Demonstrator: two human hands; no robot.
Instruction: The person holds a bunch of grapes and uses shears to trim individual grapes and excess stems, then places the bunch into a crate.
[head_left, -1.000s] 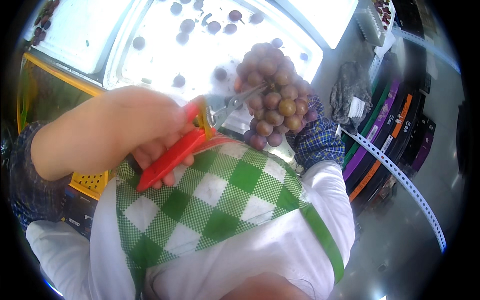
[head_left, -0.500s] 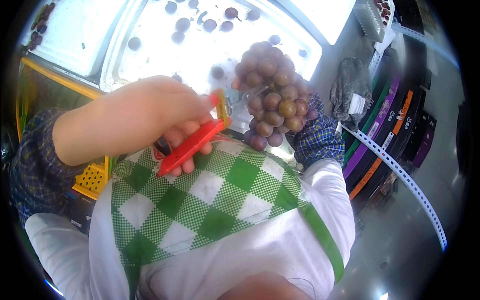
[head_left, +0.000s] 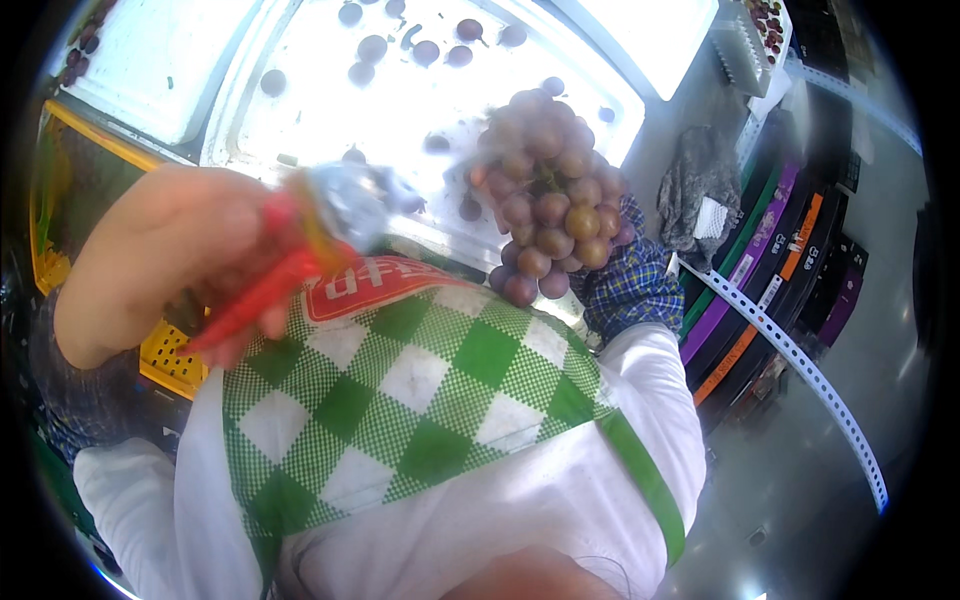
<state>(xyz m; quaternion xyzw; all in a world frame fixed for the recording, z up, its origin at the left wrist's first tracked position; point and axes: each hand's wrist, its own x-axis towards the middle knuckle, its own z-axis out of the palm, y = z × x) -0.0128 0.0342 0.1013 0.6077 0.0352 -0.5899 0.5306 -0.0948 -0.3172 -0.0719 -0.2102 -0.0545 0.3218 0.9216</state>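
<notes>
Red scissors [head_left: 262,290]: the left hand [head_left: 180,262] is wrapped tight around the handles; the shiny blades are blurry and point toward the grapes.
Grapes [head_left: 548,195]: one big purple bunch, held up just to the right of the blades.
Right hand: hidden behind the bunch, so its grip cannot be seen; only the blue checked cuff [head_left: 630,285] shows.
White tray [head_left: 330,110]: behind, with loose grapes lying well apart.
Room: bare grey floor [head_left: 800,460] on the right.
</notes>
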